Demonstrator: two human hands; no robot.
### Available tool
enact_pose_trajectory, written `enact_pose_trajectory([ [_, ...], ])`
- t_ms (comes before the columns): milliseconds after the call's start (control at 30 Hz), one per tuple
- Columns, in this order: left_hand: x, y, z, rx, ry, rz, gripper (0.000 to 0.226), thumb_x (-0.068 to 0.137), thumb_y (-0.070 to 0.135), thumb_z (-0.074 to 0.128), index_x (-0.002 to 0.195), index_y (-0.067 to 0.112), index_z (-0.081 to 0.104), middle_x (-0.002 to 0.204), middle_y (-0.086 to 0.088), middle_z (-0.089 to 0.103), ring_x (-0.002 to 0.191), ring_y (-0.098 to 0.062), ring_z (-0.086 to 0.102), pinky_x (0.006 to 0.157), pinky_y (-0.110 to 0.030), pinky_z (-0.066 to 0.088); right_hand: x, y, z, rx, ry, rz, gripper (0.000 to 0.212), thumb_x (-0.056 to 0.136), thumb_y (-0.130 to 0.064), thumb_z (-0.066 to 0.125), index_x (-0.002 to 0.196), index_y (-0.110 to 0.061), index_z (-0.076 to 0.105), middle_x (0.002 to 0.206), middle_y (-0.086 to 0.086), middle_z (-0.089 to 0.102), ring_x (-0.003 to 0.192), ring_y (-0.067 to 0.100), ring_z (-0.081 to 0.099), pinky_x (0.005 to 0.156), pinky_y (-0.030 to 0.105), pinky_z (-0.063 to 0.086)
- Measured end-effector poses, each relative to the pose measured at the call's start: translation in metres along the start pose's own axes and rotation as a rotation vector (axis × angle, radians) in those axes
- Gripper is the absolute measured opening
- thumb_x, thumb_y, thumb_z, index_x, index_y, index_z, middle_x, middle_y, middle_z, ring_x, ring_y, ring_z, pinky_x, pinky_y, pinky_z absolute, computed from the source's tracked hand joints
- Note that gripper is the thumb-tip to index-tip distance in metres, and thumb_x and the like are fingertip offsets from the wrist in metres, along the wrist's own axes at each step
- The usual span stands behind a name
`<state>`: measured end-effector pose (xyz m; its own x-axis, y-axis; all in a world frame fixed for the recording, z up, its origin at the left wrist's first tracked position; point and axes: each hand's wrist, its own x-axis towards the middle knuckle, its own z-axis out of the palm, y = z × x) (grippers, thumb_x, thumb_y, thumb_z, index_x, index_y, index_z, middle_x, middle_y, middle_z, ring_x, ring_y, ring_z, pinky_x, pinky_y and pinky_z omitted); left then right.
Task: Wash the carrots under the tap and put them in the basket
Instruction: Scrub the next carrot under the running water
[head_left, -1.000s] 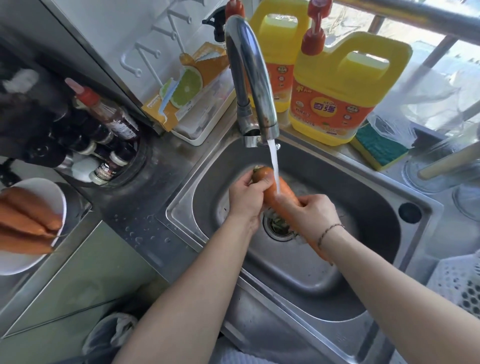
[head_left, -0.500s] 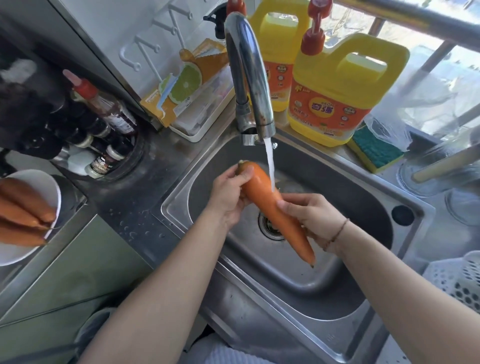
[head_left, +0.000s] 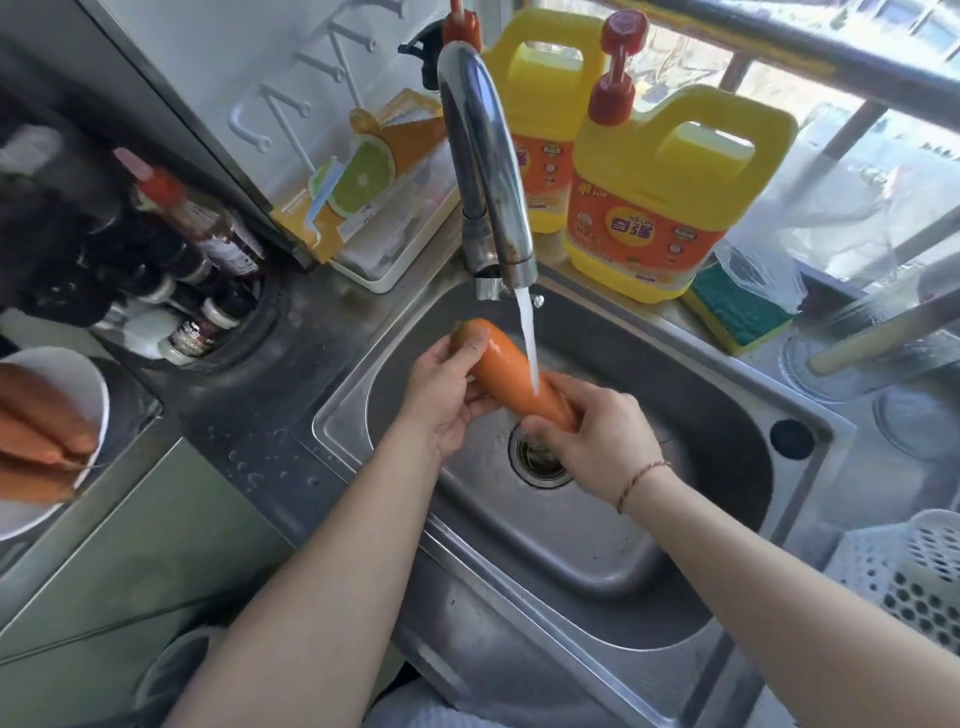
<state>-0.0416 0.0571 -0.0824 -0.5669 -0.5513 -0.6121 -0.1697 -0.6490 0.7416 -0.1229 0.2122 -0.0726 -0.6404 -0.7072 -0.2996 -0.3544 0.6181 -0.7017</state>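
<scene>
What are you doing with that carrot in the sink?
A person is washing a carrot under the running tap. The left hand grips its thick end and the right hand holds the thinner end, over the sink. More carrots wait on a white plate; the white basket sits at the right.

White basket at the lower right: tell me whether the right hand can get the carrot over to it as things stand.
Probably yes. The right hand grips the carrot over the sink, and the white basket sits on that same side with nothing visible between; the left hand must let go first.
</scene>
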Motion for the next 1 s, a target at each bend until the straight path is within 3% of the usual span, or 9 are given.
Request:
enact_pose_trajectory([
  [167,-0.002,-0.006,0.004,-0.047,0.002,-0.005,0.032,0.098,0.019,0.058,0.128,0.008,0.054,0.106,-0.018,0.066,0.086,-0.029,0.069,0.073,-0.046,0.061,0.006,-0.003,-0.002,0.225,-0.016,0.122,0.04,0.081,-0.051,0.07,0.12,-0.039,0.066,0.088,-0.008,0.073,0.07,0.014,0.065,0.073,0.043,0.059],
  [300,-0.006,-0.019,0.009,-0.057,-0.029,-0.023,0.034,0.099,0.017,0.056,0.13,0.003,0.053,0.101,-0.019,0.068,0.08,-0.027,0.07,0.072,-0.044,0.061,0.014,-0.004,-0.005,0.267,-0.124,0.216,0.04,0.078,-0.07,0.062,0.109,-0.047,0.068,0.081,-0.009,0.074,0.066,0.01,0.066,0.057,0.03,0.056],
  [400,-0.001,-0.014,0.004,-0.017,-0.016,0.007,0.043,0.092,0.02,0.062,0.13,0.002,0.053,0.105,-0.02,0.065,0.078,-0.025,0.07,0.07,-0.044,0.062,0.009,-0.005,-0.008,0.49,-0.259,0.233,0.01,0.089,-0.047,0.065,0.098,-0.052,0.064,0.087,0.002,0.074,0.065,0.014,0.064,0.044,0.021,0.048],
  [500,0.007,-0.01,0.001,-0.01,0.085,-0.002,0.033,0.095,0.019,0.063,0.126,0.008,0.057,0.106,-0.015,0.066,0.088,-0.028,0.068,0.076,-0.049,0.06,0.005,0.009,0.008,0.265,-0.117,0.019,0.042,0.095,-0.034,0.061,0.136,-0.038,0.055,0.101,0.001,0.073,0.088,0.021,0.068,0.072,0.03,0.055],
  [567,0.008,-0.014,0.005,-0.066,0.188,-0.026,0.035,0.094,0.021,0.066,0.127,0.011,0.058,0.117,-0.017,0.065,0.102,-0.033,0.067,0.074,-0.05,0.061,0.004,0.011,0.018,-0.005,0.023,-0.061,0.044,0.096,-0.039,0.054,0.14,-0.038,0.051,0.107,-0.002,0.072,0.098,0.025,0.065,0.083,0.038,0.053],
  [667,0.008,-0.023,0.009,-0.102,0.238,-0.029,0.042,0.092,0.024,0.069,0.13,0.013,0.057,0.126,-0.021,0.062,0.109,-0.04,0.065,0.068,-0.047,0.061,0.009,0.004,0.018,-0.102,0.079,-0.014,0.041,0.096,-0.053,0.043,0.137,-0.049,0.048,0.112,-0.006,0.07,0.104,0.024,0.062,0.083,0.038,0.053],
  [767,0.007,-0.026,0.007,-0.024,0.178,0.016,0.041,0.093,0.021,0.068,0.13,0.008,0.057,0.125,-0.022,0.064,0.11,-0.041,0.065,0.066,-0.042,0.06,0.023,-0.004,0.011,0.026,-0.091,0.179,0.039,0.098,-0.058,0.035,0.128,-0.045,0.056,0.109,0.0,0.071,0.094,0.026,0.066,0.075,0.037,0.055],
  [900,0.002,-0.015,-0.006,-0.003,0.018,0.036,0.018,0.098,0.018,0.057,0.11,0.006,0.063,0.095,-0.014,0.07,0.086,-0.028,0.068,0.071,-0.041,0.059,0.023,0.002,-0.005,0.67,-0.598,0.405,0.037,0.102,-0.053,0.036,0.121,-0.027,0.054,0.087,0.008,0.065,0.062,0.021,0.059,0.054,0.034,0.054],
  [1000,0.003,-0.003,-0.016,-0.049,-0.013,0.041,0.016,0.099,0.021,0.052,0.101,0.01,0.063,0.085,-0.009,0.069,0.077,-0.021,0.066,0.077,-0.041,0.057,0.015,0.018,-0.013,0.995,-0.792,0.398,0.041,0.101,-0.046,0.039,0.114,-0.009,0.052,0.087,0.01,0.061,0.056,0.017,0.053,0.046,0.027,0.047],
])
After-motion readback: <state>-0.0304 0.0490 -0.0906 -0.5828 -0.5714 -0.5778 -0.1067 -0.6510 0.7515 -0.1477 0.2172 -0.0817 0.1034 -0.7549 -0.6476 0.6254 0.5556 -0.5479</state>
